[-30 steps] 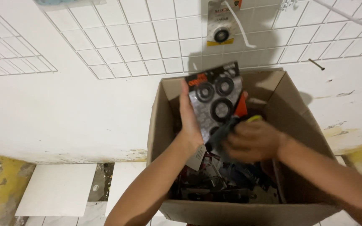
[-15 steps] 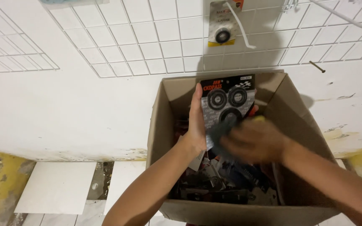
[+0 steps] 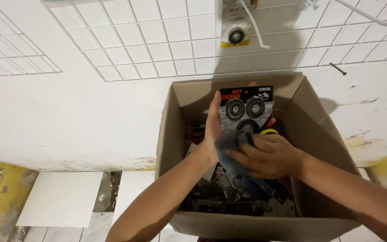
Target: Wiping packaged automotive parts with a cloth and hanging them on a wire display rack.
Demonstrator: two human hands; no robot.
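Your left hand (image 3: 212,130) gripped the flat, glossy blister card (image 3: 246,110) of round black rings, upright above the open cardboard box (image 3: 175,134). Your right hand (image 3: 265,154) pressed a soft grey cloth (image 3: 225,148) against the card's lower edge, fingers clenched on it.

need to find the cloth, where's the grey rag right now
In the head view the grey rag is under the right hand, pressed against the lower part of the black card pack that the left hand holds above the cardboard box.
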